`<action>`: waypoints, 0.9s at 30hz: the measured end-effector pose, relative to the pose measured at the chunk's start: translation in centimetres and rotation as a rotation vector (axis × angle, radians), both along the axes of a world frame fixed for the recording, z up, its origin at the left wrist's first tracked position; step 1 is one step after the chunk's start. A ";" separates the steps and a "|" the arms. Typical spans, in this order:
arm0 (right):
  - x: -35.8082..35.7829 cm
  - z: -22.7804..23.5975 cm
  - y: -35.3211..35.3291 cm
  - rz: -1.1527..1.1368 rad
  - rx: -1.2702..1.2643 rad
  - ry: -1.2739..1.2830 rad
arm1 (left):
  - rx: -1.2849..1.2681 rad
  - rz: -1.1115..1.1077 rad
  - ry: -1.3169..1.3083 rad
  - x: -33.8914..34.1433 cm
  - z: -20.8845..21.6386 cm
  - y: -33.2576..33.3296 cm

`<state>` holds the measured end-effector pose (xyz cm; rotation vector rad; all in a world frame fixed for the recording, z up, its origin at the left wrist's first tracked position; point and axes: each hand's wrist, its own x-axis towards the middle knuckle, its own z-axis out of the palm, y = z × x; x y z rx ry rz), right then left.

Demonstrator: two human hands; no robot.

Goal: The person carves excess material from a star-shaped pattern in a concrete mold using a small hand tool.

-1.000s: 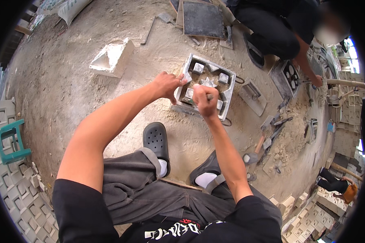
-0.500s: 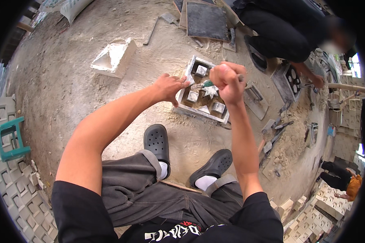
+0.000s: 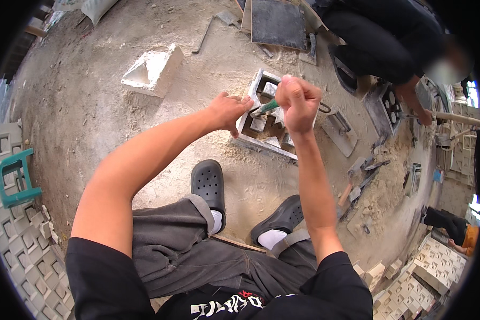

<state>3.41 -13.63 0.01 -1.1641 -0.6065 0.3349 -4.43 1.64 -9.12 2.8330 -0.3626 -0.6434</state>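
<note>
A grey rectangular mould lies on the dusty ground in front of my feet. Inside it stand pale raised blocks, among them a square block. My left hand rests on the mould's left rim, fingers spread and holding nothing. Over the mould's right half, my right hand is closed around a green-handled tool. The tool's pale tip points down-left to the inner left side of the mould, close to my left fingertips. Dust and my hand hide what kind of tool it is. My right wrist covers part of the mould.
A pale cast block sits far left. To the right lie a float, hand tools and loose sandy powder. A crouching person works at another mould. A green stool stands left beside stacked blocks.
My right hand has tilted and the tool's tip has shifted left toward the mould's inner left edge. More of the green handle shows. My left hand stays on the rim.
</note>
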 end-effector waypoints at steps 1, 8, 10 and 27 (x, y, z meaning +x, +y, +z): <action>0.2 0.7 -0.1 0.002 0.015 0.003 | -0.007 0.000 0.005 0.0 0.0 0.1; 1.1 -3.0 0.8 -0.082 0.195 -0.178 | -0.003 0.003 0.009 0.3 0.2 -0.3; 1.2 -5.1 0.6 0.004 0.033 -0.078 | -0.019 0.001 0.016 0.5 0.2 -0.3; 0.3 -6.9 -0.6 -0.147 -0.053 0.065 | -0.003 0.001 0.007 0.7 0.2 -0.7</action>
